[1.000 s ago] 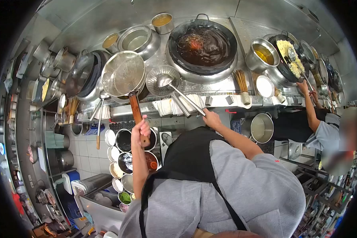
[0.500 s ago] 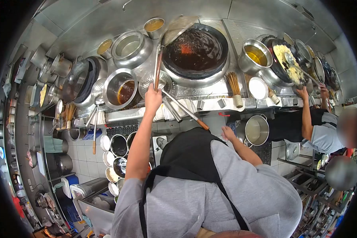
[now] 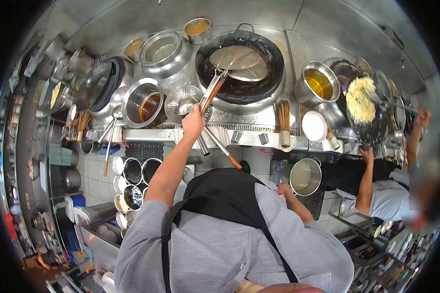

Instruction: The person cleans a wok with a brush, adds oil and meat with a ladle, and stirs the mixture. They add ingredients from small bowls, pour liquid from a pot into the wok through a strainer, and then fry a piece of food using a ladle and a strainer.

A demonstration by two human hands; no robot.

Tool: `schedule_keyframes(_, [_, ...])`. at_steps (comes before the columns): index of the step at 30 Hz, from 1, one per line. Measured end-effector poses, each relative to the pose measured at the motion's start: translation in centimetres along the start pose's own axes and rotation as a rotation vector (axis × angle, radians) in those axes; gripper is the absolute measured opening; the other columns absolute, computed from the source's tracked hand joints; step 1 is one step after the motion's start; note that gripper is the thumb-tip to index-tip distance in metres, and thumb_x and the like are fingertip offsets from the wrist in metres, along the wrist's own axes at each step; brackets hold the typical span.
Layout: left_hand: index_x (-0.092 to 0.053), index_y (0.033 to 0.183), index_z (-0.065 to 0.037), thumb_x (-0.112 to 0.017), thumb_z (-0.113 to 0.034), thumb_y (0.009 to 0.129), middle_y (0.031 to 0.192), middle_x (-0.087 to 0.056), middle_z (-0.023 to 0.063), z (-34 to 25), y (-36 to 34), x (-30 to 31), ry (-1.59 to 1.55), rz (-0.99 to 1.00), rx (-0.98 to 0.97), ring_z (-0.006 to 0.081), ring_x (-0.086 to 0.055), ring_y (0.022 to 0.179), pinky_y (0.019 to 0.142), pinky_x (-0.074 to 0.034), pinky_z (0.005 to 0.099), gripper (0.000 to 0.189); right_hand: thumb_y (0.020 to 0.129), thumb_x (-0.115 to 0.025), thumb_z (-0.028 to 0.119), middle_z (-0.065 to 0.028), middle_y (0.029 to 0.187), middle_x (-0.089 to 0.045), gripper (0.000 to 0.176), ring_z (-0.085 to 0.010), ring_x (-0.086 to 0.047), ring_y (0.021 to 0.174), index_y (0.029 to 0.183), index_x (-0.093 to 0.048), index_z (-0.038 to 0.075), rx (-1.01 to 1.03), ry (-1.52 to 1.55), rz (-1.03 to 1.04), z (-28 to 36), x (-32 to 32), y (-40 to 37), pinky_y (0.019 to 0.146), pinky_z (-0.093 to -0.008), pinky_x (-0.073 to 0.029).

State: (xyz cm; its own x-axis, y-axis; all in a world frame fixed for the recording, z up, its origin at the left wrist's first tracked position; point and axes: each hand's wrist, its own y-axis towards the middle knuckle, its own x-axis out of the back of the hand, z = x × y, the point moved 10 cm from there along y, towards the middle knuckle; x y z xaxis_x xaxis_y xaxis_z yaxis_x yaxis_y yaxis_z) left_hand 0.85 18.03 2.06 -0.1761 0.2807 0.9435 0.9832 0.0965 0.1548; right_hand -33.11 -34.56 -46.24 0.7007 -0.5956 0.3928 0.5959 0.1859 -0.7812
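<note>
My left hand (image 3: 194, 123) is closed around the handles of two long-handled mesh strainers (image 3: 235, 57), one wooden and one metal. The strainers' round heads lie over the dark liquid in a large black wok (image 3: 277, 63). Below that hand sit a perforated ladle (image 3: 173, 103) and a second ladle, with a wooden-ended handle (image 3: 233, 161) pointing toward my body. My right hand (image 3: 282, 189) hangs low near a steel pot (image 3: 305, 177); its fingers are small and partly curled, and whether they hold anything cannot be made out.
A pot of brown sauce (image 3: 149, 106) and a lidless steel pot (image 3: 162, 51) stand left of the wok. To the right are a pot of yellow oil (image 3: 319, 84), a bamboo brush (image 3: 284, 124) and a co-worker (image 3: 386, 188) tossing pale food (image 3: 361, 100) in another wok.
The strainers have swung from the wok's upper left edge to over its middle. My right hand has dropped lower. The co-worker's wok and ladle have shifted, and my view has moved slightly.
</note>
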Motion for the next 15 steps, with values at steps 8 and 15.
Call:
schedule_keyframes(8, [-0.043, 0.134, -0.005, -0.076, -0.028, 0.084, 0.114, -0.057, 0.0259, 1.9, -2.3, -2.2, -0.267, 0.061, 0.131, 0.0447, -0.058, 0.11, 0.092, -0.048, 0.0534, 0.064, 0.083, -0.067, 0.043, -0.0287, 0.141, -0.052, 0.074, -0.0455, -0.049, 0.132, 0.14, -0.05, -0.002, -0.044, -0.36, -0.346, 19.1, 12.7, 0.0, 0.111, -0.0455, -0.042])
schedule_keyframes(15, [-0.055, 0.125, -0.001, -0.072, -0.009, 0.083, 0.121, -0.054, 0.0232, -0.4, -13.3, 8.0, -0.338, -0.354, 0.133, 0.0419, -0.054, 0.113, 0.098, -0.045, 0.0466, 0.046, 0.084, -0.06, 0.029, -0.0239, 0.141, -0.055, 0.058, -0.042, -0.049, 0.134, 0.134, -0.058, 0.001, -0.095, -0.572, 0.025, 21.7, 13.5, 4.8, 0.112, -0.0492, -0.04])
